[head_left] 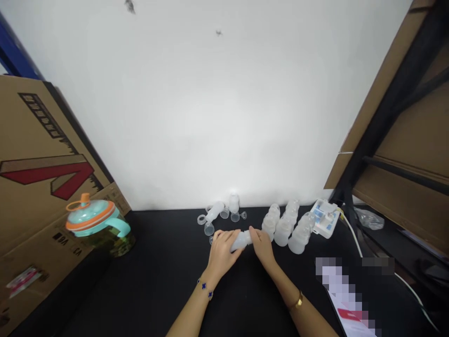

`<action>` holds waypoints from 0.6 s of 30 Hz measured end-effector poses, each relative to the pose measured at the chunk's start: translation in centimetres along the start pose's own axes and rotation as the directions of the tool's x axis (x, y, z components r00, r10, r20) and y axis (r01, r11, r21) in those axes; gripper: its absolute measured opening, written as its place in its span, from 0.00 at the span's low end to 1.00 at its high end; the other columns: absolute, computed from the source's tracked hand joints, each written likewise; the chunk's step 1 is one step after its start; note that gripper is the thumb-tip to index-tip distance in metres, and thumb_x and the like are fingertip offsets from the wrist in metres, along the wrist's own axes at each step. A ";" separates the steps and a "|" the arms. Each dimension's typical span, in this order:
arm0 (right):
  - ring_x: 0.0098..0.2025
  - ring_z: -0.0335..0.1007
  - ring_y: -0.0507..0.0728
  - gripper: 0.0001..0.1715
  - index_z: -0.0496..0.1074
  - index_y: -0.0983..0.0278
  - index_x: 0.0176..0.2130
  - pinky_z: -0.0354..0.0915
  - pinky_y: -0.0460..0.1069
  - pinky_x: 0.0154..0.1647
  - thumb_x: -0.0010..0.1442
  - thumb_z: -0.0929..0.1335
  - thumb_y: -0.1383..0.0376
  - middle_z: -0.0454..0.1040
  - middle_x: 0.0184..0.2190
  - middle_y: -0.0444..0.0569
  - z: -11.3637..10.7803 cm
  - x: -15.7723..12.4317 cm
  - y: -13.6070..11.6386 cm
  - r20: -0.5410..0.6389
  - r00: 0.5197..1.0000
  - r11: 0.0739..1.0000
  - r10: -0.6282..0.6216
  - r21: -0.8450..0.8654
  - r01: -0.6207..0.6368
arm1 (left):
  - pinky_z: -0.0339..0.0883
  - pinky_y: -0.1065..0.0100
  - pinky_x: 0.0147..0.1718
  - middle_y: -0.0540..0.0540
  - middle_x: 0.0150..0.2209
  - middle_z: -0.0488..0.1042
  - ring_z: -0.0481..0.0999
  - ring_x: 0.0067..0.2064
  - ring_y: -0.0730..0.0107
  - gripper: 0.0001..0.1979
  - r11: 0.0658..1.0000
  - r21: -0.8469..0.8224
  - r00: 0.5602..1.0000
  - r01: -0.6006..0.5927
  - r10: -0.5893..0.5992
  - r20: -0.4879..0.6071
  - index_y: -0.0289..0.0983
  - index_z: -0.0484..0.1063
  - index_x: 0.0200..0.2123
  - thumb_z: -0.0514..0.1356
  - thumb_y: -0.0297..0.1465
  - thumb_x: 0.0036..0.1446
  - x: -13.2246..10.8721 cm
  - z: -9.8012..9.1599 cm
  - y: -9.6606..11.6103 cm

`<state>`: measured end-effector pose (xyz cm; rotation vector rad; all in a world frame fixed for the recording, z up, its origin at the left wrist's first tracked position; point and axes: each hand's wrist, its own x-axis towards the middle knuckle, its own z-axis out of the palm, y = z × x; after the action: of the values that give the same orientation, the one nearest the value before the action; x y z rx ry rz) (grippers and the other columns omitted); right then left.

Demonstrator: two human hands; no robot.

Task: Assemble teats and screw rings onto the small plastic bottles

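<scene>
Head view: see left hand (222, 248) clasped round one end of a whitish bottle (240, 240), right hand (262, 244) closed on the other, short of the far edge of the worktop (147, 281); expect something light, fairly stiff, probably slick, hardly fragile, best held round the body

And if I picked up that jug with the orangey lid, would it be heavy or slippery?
The jug could be heavy: its see-through body looks greenish, maybe with something inside. Its big handle would probably make it easy to hold, but the smooth-looking lid might be slippery.
</scene>
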<state>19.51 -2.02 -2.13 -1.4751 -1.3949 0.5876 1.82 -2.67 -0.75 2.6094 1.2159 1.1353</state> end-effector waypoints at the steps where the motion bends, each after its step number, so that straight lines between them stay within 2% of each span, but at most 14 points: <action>1: 0.24 0.63 0.57 0.32 0.61 0.61 0.19 0.53 0.50 0.27 0.65 0.56 0.44 0.69 0.18 0.48 0.0 0.0 0.0 -0.010 1.000 1.000 0.001 0.001 -0.001 | 0.67 0.50 0.52 0.42 0.50 0.80 0.79 0.50 0.53 0.23 1.000 0.011 1.000 -0.011 0.011 -0.004 0.43 0.72 0.57 0.65 0.28 0.58 0.0 0.0 0.1; 7: 0.25 0.63 0.58 0.34 0.60 0.60 0.20 0.53 0.51 0.28 0.64 0.56 0.40 0.69 0.19 0.48 -0.1 0.0 -0.3 -0.010 1.000 1.000 0.007 0.024 -0.007 | 0.65 0.52 0.52 0.41 0.50 0.80 0.79 0.49 0.55 0.24 0.990 0.115 0.994 -0.085 0.092 -0.056 0.42 0.70 0.60 0.62 0.25 0.60 0.0 0.0 0.0; 12: 0.27 0.65 0.58 0.33 0.63 0.61 0.23 0.54 0.50 0.29 0.68 0.55 0.43 0.70 0.22 0.46 0.1 -0.4 -0.4 0.060 0.998 0.998 -0.008 0.061 0.004 | 0.61 0.53 0.55 0.42 0.51 0.80 0.78 0.52 0.56 0.23 0.981 0.166 0.987 -0.097 0.116 -0.108 0.40 0.70 0.59 0.59 0.23 0.61 0.1 -0.3 -0.5; 18: 0.25 0.60 0.55 0.33 0.59 0.61 0.21 0.50 0.49 0.28 0.68 0.57 0.42 0.65 0.19 0.43 0.4 -1.0 -0.5 0.011 1.000 1.000 -0.015 -0.016 0.015 | 0.59 0.51 0.57 0.41 0.52 0.79 0.77 0.53 0.55 0.23 0.989 0.115 0.993 -0.091 0.099 -0.061 0.40 0.70 0.57 0.57 0.20 0.59 0.1 -0.4 -0.6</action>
<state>18.77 -2.89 -2.11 -1.4749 -1.4211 0.5772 1.21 -2.30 -0.59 2.7609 1.2136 1.2125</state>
